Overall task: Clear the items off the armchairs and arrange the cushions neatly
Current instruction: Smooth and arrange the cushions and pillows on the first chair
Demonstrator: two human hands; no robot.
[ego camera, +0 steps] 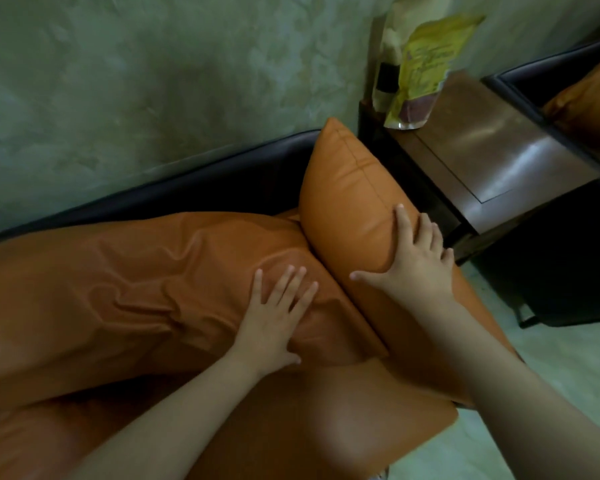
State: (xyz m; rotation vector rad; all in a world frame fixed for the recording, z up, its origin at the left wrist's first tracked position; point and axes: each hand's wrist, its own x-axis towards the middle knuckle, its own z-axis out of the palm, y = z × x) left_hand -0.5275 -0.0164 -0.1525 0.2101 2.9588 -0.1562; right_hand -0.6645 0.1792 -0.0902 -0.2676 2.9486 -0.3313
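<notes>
Side table (pixel 492 157) right of armchair (pixel 187 188), pouch (pixel 420 74) on it.

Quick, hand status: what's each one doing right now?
Left hand: open, fingers spread flat on the wrinkled back cushion.
Right hand: open, laid against the edge of the upright side cushion.
</notes>
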